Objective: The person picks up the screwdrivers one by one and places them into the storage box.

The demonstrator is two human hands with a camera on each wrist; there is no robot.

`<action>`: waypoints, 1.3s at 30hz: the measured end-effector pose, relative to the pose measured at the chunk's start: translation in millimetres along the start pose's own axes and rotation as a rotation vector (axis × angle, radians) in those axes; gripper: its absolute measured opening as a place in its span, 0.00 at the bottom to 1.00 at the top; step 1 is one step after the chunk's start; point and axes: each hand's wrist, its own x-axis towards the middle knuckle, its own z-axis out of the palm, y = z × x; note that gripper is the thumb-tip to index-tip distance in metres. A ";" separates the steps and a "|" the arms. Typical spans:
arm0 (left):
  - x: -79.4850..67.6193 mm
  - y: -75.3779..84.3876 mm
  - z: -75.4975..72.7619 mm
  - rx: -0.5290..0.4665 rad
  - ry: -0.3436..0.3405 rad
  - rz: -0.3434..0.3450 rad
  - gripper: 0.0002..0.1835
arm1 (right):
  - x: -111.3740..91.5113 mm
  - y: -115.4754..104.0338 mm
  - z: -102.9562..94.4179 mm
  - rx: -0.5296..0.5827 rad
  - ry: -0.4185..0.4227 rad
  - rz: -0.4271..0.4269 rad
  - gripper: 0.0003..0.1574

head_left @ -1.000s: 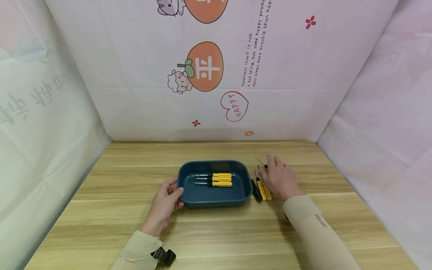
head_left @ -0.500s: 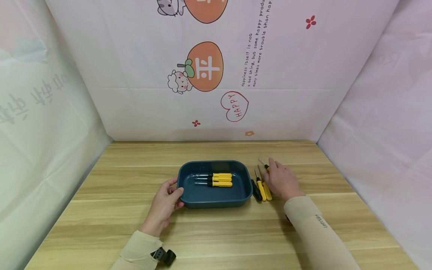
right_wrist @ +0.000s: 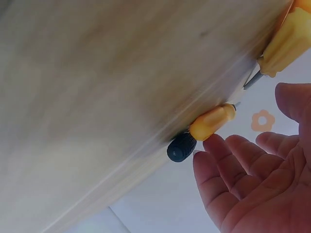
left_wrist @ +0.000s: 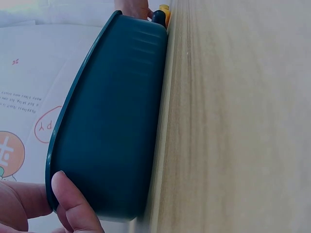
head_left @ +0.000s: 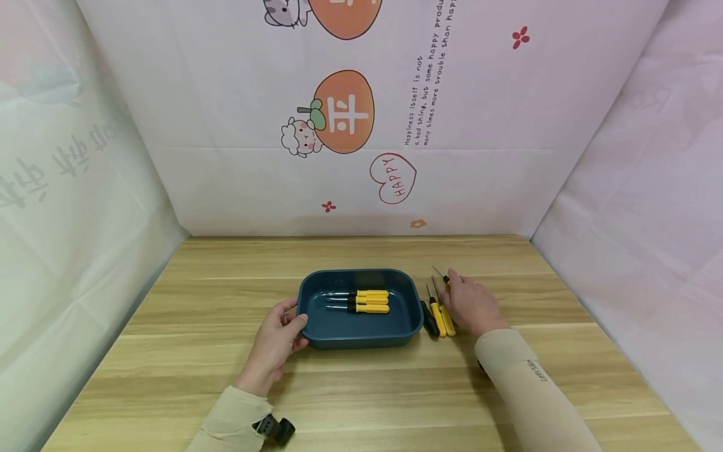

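My left hand [head_left: 273, 342] grips the left end of a dark blue rectangular container [head_left: 361, 343], thumb over the rim and fingers against the outside wall. Inside lie 3 yellow-handled screwdrivers [head_left: 371, 308], side by side with shafts to the left. My right hand [head_left: 473, 304] is low over the table, right of the container. In the right wrist view its fingers are spread from the thumb, fingertips right at a screwdriver with a yellow and black handle [right_wrist: 210, 124]. The head view shows this screwdriver's shaft [head_left: 438, 270] past the fingers; the hand hides its handle.
Between container and right hand lie a black-handled tool [head_left: 430, 319] and two yellow-handled screwdrivers [head_left: 437, 320], shafts pointing away. The wood-grain table [head_left: 361, 395] ends at a printed white sheet [head_left: 254, 188] behind, with white sheets on both sides.
My right hand has drawn back slightly toward me, its fingertips lower, showing more of the far screwdriver's shaft and collar. My left hand and the container have stayed put.
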 end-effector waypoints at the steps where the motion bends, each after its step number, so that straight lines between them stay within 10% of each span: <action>1: -0.1 -0.1 0.0 0.001 0.000 -0.001 0.28 | 0.3 -0.1 0.3 -0.003 0.000 0.000 0.40; 39: 1.1 -0.8 0.4 0.007 0.001 -0.007 0.26 | -3.0 -0.6 -2.6 -0.098 -0.069 -0.014 0.09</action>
